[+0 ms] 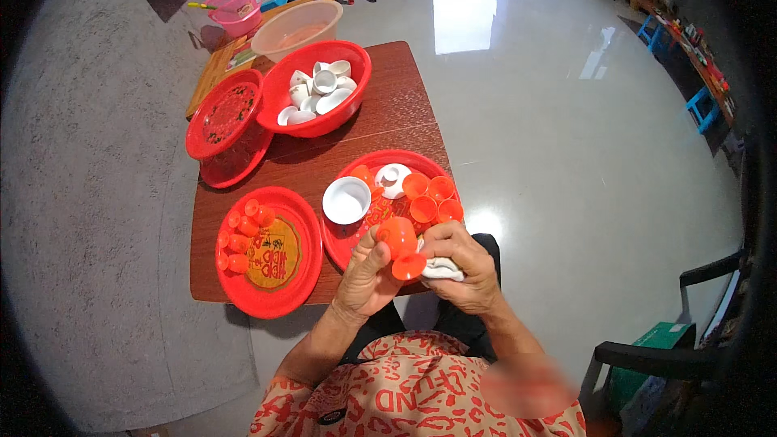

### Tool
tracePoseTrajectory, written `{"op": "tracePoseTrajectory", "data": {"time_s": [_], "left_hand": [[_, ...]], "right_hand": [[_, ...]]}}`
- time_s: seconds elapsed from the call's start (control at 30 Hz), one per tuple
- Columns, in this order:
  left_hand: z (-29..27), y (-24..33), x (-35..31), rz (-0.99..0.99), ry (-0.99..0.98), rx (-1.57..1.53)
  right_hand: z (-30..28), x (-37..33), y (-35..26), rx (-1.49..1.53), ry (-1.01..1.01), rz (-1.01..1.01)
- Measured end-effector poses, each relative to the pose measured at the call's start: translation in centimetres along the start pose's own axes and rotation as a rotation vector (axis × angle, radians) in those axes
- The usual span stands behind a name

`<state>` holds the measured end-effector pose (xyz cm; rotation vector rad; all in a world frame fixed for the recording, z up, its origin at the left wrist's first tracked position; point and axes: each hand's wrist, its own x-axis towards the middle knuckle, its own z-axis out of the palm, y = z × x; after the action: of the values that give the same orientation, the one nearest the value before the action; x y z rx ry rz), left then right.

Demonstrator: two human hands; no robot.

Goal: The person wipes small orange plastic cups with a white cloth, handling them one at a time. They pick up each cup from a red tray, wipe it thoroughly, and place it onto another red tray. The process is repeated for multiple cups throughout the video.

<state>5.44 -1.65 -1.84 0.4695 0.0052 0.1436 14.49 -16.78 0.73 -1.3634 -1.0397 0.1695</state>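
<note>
- Left hand [368, 275]: grasps an orange goblet [397, 236] by its rounded bowl, thumb and fingers wrapped about it, above the near edge of the right-hand red tray [330, 244]; the grip presumably steadies the bowl while leaving the flared end exposed.
- Right hand [468, 263]: clenches a bunched white cloth [443, 269] just beside the goblet, probably gathered so to fit so small a form.
- Right-hand red tray: holds a white bowl [346, 201], a knobbed white lid [393, 180] and clustered orange cups [422, 209], seemingly within easy reach.
- Left-hand red tray [275, 301]: small orange cups [238, 243] grouped along one side, perhaps to keep them together.
- Red basin [357, 107]: heaped white cups [324, 82], its deep wall containing them on the tabletop [396, 73].
</note>
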Motion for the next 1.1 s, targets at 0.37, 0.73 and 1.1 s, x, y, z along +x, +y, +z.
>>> {"op": "tracePoseTrajectory", "data": {"time_s": [0.37,0.73,1.1], "left_hand": [[1.2,0.5,0.5,-0.008,0.091,0.077],[1.7,-1.3,0.7,0.267,0.278,0.179],[1.1,-1.8,0.1,0.348,0.291,0.367]], "right_hand": [[2.4,2.3,-0.5,0.026,0.415,0.185],[5.1,2.2,-0.2,-0.386,0.45,-0.146],[4.4,1.6,0.7,-0.671,0.371,-0.229]]}}
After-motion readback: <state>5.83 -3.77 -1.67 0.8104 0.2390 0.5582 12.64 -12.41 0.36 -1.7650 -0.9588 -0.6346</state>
